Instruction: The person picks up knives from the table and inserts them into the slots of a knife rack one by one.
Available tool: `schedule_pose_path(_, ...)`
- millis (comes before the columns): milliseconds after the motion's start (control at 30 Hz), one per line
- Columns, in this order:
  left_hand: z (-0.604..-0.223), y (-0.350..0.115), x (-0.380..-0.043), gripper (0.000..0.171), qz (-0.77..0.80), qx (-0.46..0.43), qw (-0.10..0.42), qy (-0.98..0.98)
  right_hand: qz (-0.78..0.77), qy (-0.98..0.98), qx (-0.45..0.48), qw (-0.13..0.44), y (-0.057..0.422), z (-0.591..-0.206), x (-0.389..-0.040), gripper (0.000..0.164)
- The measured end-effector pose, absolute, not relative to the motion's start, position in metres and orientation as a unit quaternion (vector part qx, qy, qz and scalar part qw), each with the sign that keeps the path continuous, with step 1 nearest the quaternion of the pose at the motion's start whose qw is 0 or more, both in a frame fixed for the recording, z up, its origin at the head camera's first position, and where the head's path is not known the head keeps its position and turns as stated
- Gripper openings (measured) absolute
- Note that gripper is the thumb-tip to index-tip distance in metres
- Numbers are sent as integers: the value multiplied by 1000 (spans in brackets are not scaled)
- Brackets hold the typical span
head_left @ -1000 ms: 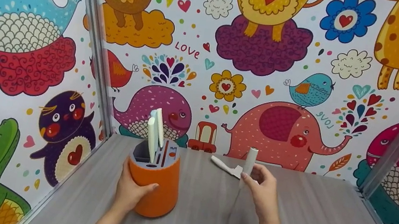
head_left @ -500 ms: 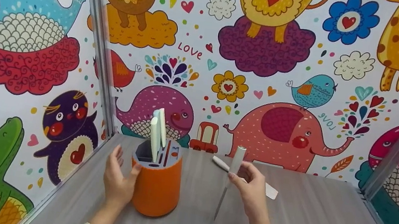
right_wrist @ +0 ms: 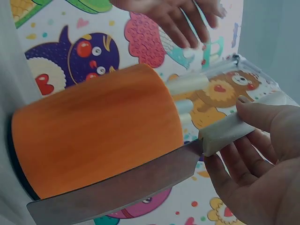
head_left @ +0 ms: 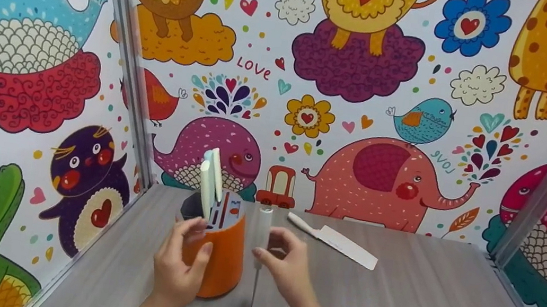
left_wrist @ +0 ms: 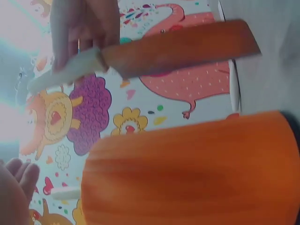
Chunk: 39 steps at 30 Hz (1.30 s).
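An orange knife block (head_left: 228, 262) with a grey slotted top stands upright on the table. Several pale handles (head_left: 210, 182) rise from its slots. My right hand (head_left: 289, 268) pinches the white handle of a kitchen knife (right_wrist: 126, 187) between thumb and fingers, the broad blade pointing down just right of the block. In the right wrist view the blade overlaps the block's edge; whether they touch I cannot tell. My left hand (head_left: 180, 263) is in front of the block's left side, fingers spread and relaxed, and the right wrist view shows it (right_wrist: 176, 18) apart from the block.
Behind the right hand a white-handled cleaver (head_left: 348, 247) lies flat on the grey wood-grain table (head_left: 423, 303). Panels printed with cartoon animals (head_left: 230, 153) enclose the back and sides, joined by metal corner posts (head_left: 131, 64).
My right hand has carried the knife leftward to beside the block, uncovering the cleaver. The left hand has let go of the block and shifted in front of its left side.
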State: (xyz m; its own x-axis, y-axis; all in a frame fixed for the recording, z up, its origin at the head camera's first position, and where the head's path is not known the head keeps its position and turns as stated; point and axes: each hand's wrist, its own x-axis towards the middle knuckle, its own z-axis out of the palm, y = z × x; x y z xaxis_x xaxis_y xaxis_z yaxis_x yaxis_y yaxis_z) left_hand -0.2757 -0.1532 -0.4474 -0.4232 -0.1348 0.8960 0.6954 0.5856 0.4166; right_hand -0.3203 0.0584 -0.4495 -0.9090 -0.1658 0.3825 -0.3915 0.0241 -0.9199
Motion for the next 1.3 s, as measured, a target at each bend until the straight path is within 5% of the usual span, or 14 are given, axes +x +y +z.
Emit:
schedule_pose_path(700, -447, -122, -264, 36, -535, -113, 216, -809, 631, -737, 234, 67, 28, -454, -303, 25)
schedule_pose_path(1300, -449, -122, -265, 30, -536, -70, 253, -802, 689, -674, 261, 47, 32, -486, -329, 34)
